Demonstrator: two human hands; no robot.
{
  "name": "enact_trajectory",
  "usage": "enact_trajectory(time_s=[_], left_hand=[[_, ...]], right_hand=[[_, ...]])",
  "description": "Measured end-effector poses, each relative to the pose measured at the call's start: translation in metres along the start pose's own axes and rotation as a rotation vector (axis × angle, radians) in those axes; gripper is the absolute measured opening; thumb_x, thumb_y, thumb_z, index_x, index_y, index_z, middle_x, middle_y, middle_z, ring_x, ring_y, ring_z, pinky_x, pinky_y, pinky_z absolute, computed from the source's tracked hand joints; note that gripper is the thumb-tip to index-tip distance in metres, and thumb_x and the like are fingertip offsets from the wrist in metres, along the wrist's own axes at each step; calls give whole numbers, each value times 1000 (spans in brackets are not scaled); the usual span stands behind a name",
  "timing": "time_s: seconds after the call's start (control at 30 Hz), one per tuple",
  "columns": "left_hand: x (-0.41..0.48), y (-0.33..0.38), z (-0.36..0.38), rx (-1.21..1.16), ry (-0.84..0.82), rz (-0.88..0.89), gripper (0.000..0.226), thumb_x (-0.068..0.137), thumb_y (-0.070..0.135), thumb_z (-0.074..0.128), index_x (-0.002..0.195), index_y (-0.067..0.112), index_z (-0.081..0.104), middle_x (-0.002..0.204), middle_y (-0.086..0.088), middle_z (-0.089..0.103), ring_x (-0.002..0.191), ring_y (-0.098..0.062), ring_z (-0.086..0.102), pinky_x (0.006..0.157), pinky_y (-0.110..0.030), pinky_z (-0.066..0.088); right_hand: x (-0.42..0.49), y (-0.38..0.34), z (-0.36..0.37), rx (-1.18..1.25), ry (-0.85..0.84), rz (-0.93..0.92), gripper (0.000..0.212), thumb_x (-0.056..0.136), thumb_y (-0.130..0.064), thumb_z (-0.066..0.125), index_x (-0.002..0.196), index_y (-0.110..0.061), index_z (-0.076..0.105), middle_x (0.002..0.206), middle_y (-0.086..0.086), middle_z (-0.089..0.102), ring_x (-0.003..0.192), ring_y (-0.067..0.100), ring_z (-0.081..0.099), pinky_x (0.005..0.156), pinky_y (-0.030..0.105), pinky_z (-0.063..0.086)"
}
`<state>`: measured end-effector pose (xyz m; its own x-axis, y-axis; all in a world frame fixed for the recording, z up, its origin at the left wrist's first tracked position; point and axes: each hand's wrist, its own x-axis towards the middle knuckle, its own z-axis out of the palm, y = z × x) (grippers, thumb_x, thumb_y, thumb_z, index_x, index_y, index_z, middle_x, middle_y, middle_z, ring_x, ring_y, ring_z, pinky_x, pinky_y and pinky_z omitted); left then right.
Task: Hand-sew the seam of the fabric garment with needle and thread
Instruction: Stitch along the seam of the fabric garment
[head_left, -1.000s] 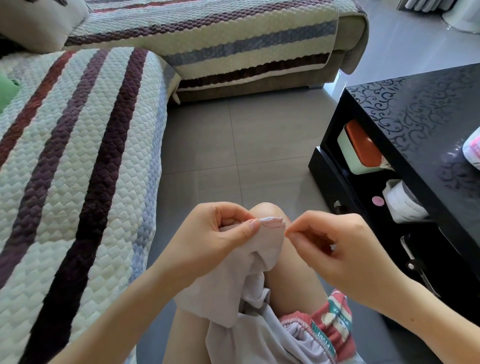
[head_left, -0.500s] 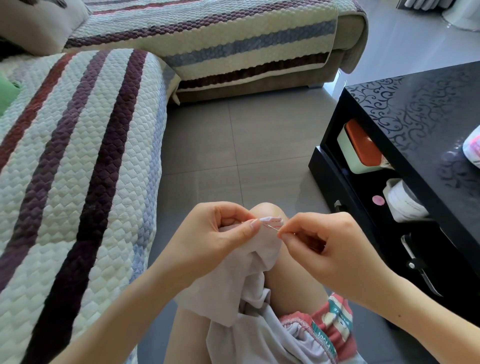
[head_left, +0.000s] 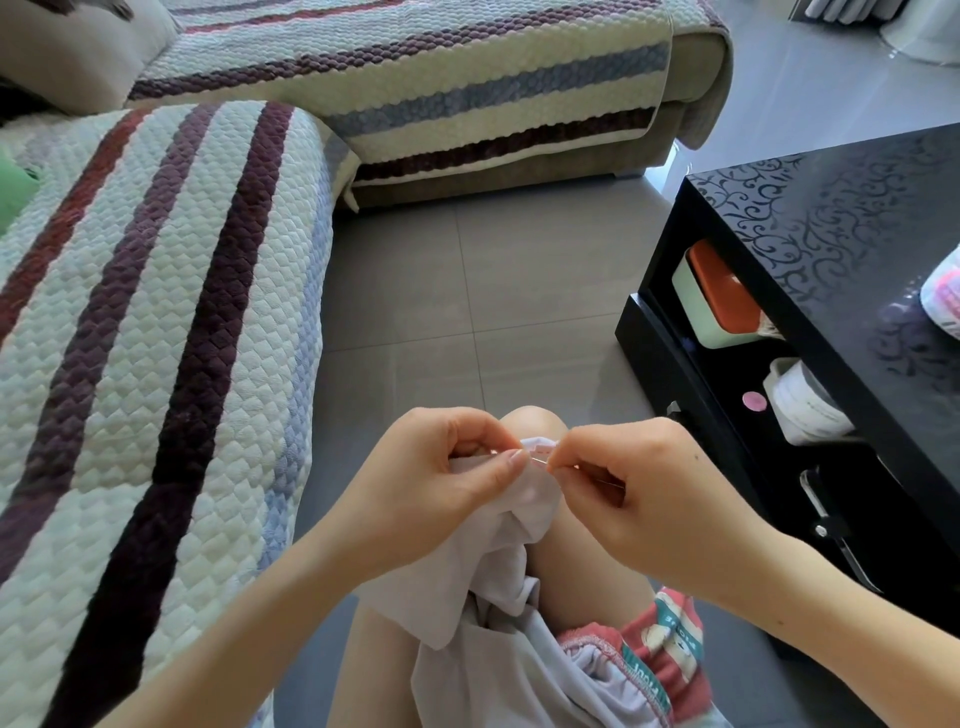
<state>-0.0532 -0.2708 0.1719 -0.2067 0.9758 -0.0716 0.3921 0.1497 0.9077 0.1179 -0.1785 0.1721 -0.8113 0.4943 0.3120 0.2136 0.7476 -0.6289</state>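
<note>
A pale lilac garment (head_left: 498, 551) hangs over my knee, its folded seam edge (head_left: 537, 444) raised between both hands. My left hand (head_left: 441, 488) pinches the fabric just left of the seam, thumb on top. My right hand (head_left: 639, 493) pinches a thin needle (head_left: 540, 461) whose tip lies in the seam edge, right beside my left thumb. Reddish stitches show along the edge. The thread is too fine to make out.
A striped quilted sofa (head_left: 156, 338) fills the left and back. A black coffee table (head_left: 831, 249) stands at the right, with a box with an orange lid (head_left: 717, 296) and a white roll (head_left: 800, 410) on its lower shelf. Grey floor tiles (head_left: 467, 291) lie between.
My right hand has moved left from a little right of the seam until its fingertips meet the fabric edge, bringing the needle into the seam. My left hand keeps its hold.
</note>
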Motion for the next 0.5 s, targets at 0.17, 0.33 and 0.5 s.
enact_trajectory(time_s=[0.17, 0.33, 0.5], left_hand=[[0, 2, 3, 39, -59, 26, 32, 80, 49, 57, 82, 21, 72, 81, 1, 72, 81, -21, 67, 78, -50, 51], [-2, 2, 0, 66, 13, -21, 23, 77, 44, 62, 75, 23, 72, 75, 3, 71, 77, -19, 67, 76, -47, 52], [-2, 2, -1, 28, -7, -35, 28, 76, 47, 62, 76, 21, 73, 77, 6, 72, 78, -16, 68, 77, -46, 53]], right_hand=[[4, -3, 1, -18, -61, -35, 17, 83, -14, 52, 70, -11, 62, 60, -35, 33, 48, 6, 33, 47, 16, 30], [-2, 6, -2, 85, -47, 39, 9, 80, -10, 60, 76, -13, 68, 63, -28, 53, 48, 4, 45, 48, 10, 32], [-5, 8, -2, 210, -43, 110, 11, 79, -9, 61, 76, -14, 70, 56, -10, 57, 47, 6, 45, 49, 11, 33]])
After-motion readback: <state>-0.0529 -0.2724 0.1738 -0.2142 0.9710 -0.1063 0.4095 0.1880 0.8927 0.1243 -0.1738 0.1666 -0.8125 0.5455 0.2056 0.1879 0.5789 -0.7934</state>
